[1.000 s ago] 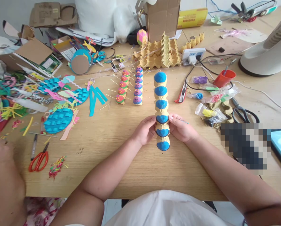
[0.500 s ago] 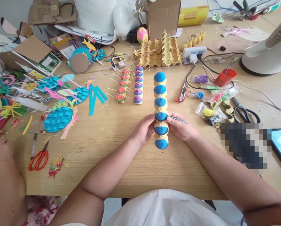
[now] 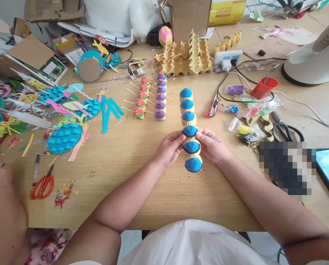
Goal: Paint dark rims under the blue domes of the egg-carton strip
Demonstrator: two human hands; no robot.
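A long strip of egg-carton cups with blue painted tops (image 3: 189, 117) lies lengthwise in the middle of the wooden table (image 3: 142, 184). My left hand (image 3: 168, 148) grips its near part from the left, fingers curled on the cups. My right hand (image 3: 212, 147) grips it from the right and also pinches a thin blue stick (image 3: 214, 138) that points right. The near end of the strip is tilted up off the table.
Two shorter painted cup strips (image 3: 150, 97) stand to the left, with blue paper fish (image 3: 65, 138) and red scissors (image 3: 41, 183) beyond. Egg cartons (image 3: 186, 59), a power strip (image 3: 227, 59), an orange cup (image 3: 263, 87), black scissors (image 3: 284, 130) and another person's arm (image 3: 1, 206) surround the spot.
The near end of the blue strip has lifted and swung slightly right, while both hands shifted a little up along it. The thin stick in my right hand became visible.
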